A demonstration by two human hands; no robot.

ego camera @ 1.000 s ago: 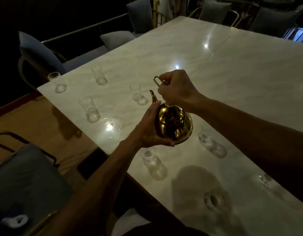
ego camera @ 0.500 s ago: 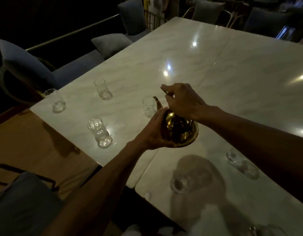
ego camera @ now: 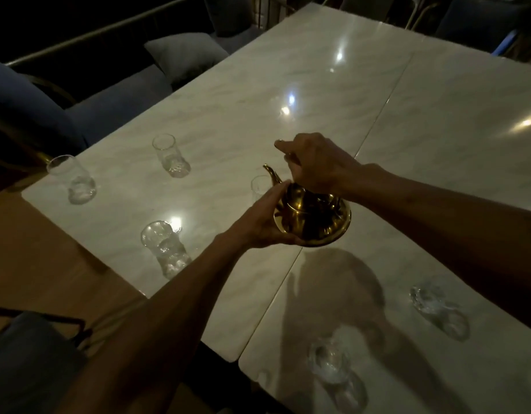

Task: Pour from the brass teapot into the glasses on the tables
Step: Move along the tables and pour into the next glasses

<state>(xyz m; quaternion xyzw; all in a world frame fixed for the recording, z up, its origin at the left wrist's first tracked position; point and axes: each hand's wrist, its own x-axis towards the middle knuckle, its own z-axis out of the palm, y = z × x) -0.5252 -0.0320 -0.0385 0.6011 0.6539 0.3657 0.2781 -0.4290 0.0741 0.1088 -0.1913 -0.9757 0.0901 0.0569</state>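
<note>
The brass teapot (ego camera: pixel 313 221) hangs above the seam between two marble tables, its spout pointing up and left beside a clear glass (ego camera: pixel 259 188). My right hand (ego camera: pixel 315 165) grips the handle from above. My left hand (ego camera: pixel 265 221) cups the pot's left side and underside. On the left table (ego camera: pixel 228 115) stand three more glasses: far left (ego camera: pixel 71 179), back (ego camera: pixel 170 156), and front (ego camera: pixel 165 249). Two glasses stand on the near table, one at the right (ego camera: pixel 437 307), another at the bottom (ego camera: pixel 333 369).
Blue-grey cushioned seats (ego camera: pixel 115 103) with brass rails line the far left side. A chair (ego camera: pixel 28 363) stands at the bottom left over a wooden floor (ego camera: pixel 40 252). The right table (ego camera: pixel 452 130) stretches away bare. More chairs stand beyond the far end.
The teapot and both hands have shifted away from the near glasses toward the glass by the seam. The view has moved left, bringing the left table's glasses closer.
</note>
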